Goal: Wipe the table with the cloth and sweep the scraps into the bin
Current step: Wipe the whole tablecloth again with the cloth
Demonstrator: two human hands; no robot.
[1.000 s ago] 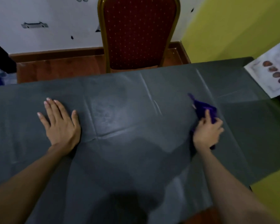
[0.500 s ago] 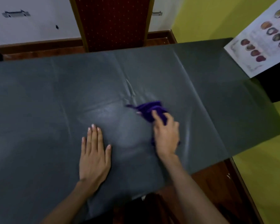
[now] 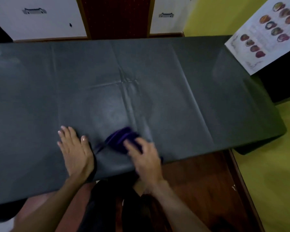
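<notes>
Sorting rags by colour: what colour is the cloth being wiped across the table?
Dark purple. The cloth, under the right hand, shows in the head view, slightly motion-blurred.

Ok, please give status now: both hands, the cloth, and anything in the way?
Left hand flat on the table, open. Right hand has its grip on the purple cloth, near the front edge. No scraps or bin visible.

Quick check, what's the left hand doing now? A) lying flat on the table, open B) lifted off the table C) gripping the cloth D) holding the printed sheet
A: the left hand lies palm-down with fingers spread on the table, while the right hand holds the cloth.
</notes>
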